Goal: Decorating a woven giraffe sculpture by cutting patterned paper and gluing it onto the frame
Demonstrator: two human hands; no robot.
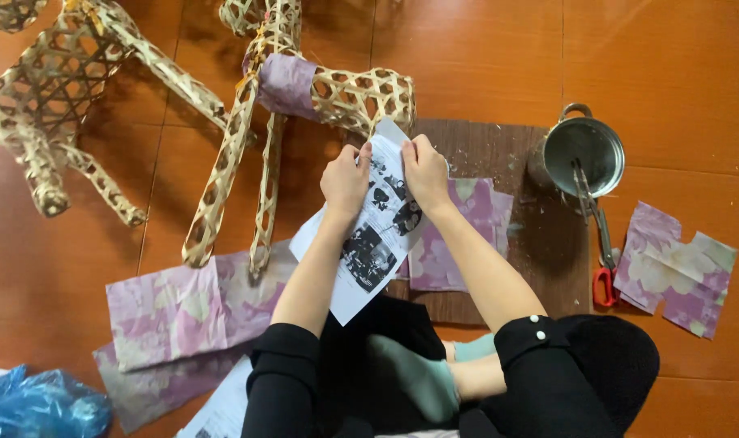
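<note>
Person seated cross-legged on wood floor (670,73), seen from above. Left hand (345,180) and right hand (425,172) both pinch top edge of printed sheet (368,243), thumbs close together as if to tear it. Sheet held up over lap, near bamboo frame (337,93). Board (540,243) under purple paper (458,235); pot (584,156) and scissors (601,243) within right reach.

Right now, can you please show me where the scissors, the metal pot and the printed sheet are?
scissors (605,285), head view, on the red handle.
metal pot (566,144), head view, on the bare inside wall at left.
printed sheet (368,255), head view, on its dark picture below the hands.
</note>
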